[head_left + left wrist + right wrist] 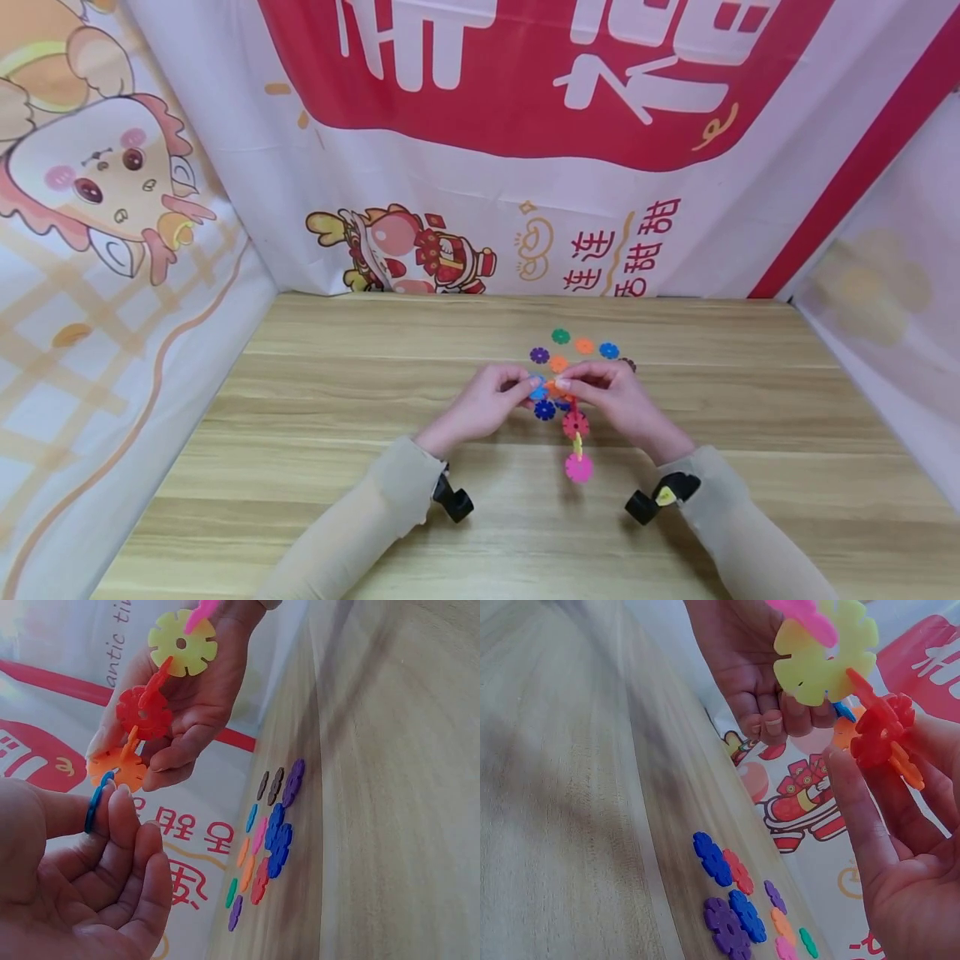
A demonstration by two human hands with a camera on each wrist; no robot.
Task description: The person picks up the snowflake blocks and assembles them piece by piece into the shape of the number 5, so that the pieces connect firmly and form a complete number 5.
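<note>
A counter with light brown wood-grain surface stands before a red-and-white printed cloth sheet. On the counter lie loose flower-shaped plastic discs in several colours. Above it, the left hand pinches a blue notched plastic disc, which meets the orange end of a linked plastic chain, orange, red, yellow and pink, gripped by the right hand.

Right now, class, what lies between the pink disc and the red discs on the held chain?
A yellow disc lies between the pink disc and the red discs; the left wrist view shows it.
</note>
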